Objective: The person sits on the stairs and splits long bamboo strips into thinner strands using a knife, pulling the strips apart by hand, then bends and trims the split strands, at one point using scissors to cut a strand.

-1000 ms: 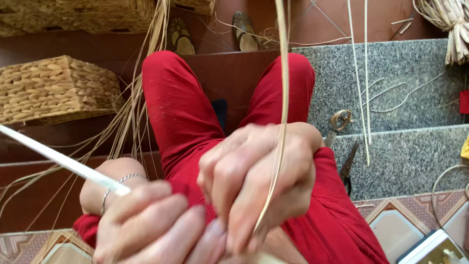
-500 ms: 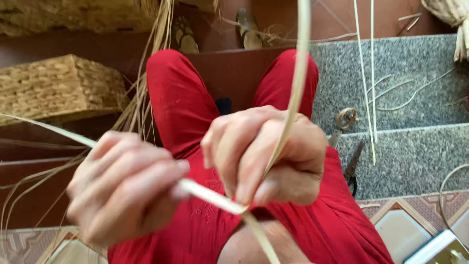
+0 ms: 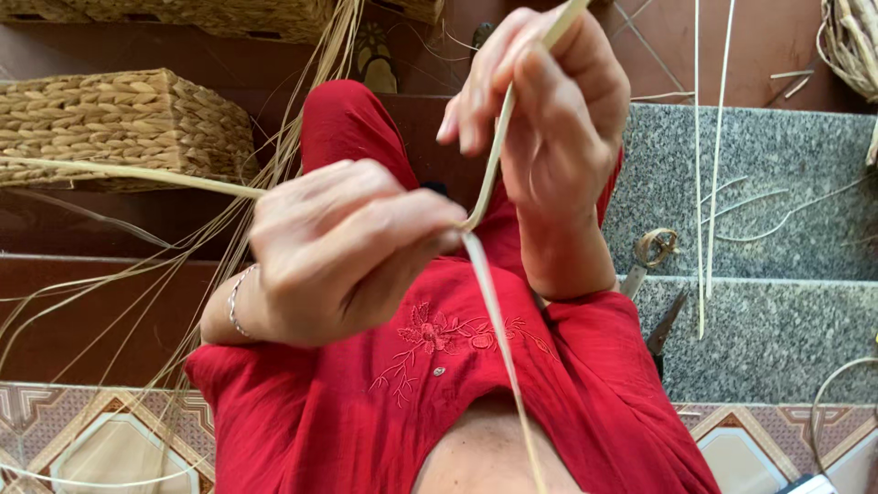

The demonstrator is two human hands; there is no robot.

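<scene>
1. While the person sits on the granite steps [image 3: 786, 183], both hands work one pale flat reed strip [image 3: 489, 174] held over the red-clad lap.
2. Left hand [image 3: 347, 247]: closed in a loose fist, fingertips pinching the strip at its bend, near frame centre.
3. Right hand [image 3: 549, 110]: raised toward 12 o'clock, fingers curled around the strip's upper run.
4. Strip: it rises past the top edge, and its tail falls toward 6 o'clock.
5. Handling, as I judge it: light, springy, flexible along its length, likely to crease or split if folded hard; pinch the flat faces close to the bend.
6. At 9 o'clock sits a woven basket [image 3: 119, 123] with loose reeds [image 3: 219, 238]; at 3 o'clock, scissors [image 3: 663, 325].
</scene>
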